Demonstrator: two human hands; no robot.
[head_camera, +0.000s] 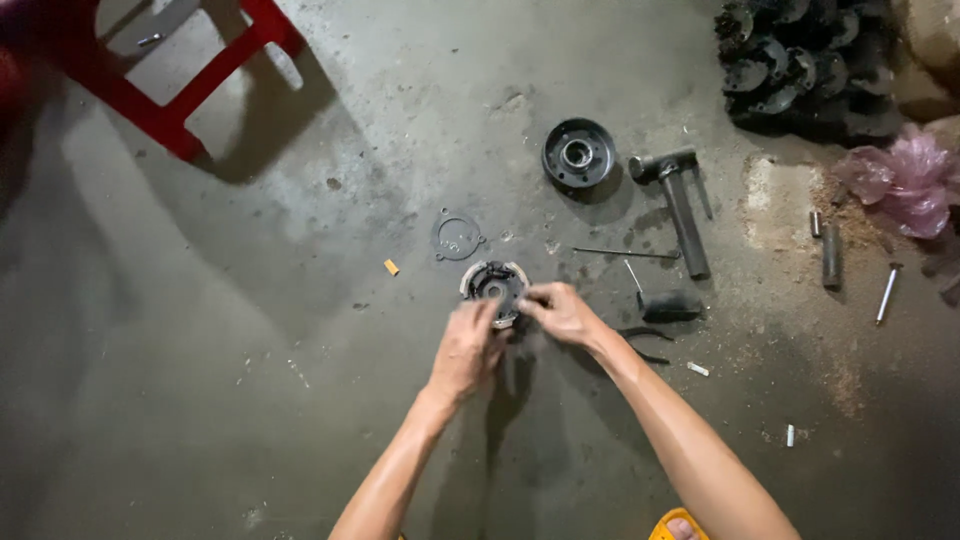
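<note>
A round metal clutch assembly (494, 282) with pale shoes around its rim lies on the concrete floor. My left hand (466, 350) grips its near edge from below. My right hand (560, 312) pinches its right side with fingertips closed on it. Both hands hide the near part of the assembly. A thin round plate (457, 237) lies flat just beyond it to the left.
A dark round drum (578, 153) and a hammer (680, 205) lie farther back. A screwdriver (660, 300), pliers (645, 340) and a thin rod (625, 252) sit right of my hands. A red stool (190, 75) stands top left; dark parts (800, 60) and a pink bag (905, 180) top right.
</note>
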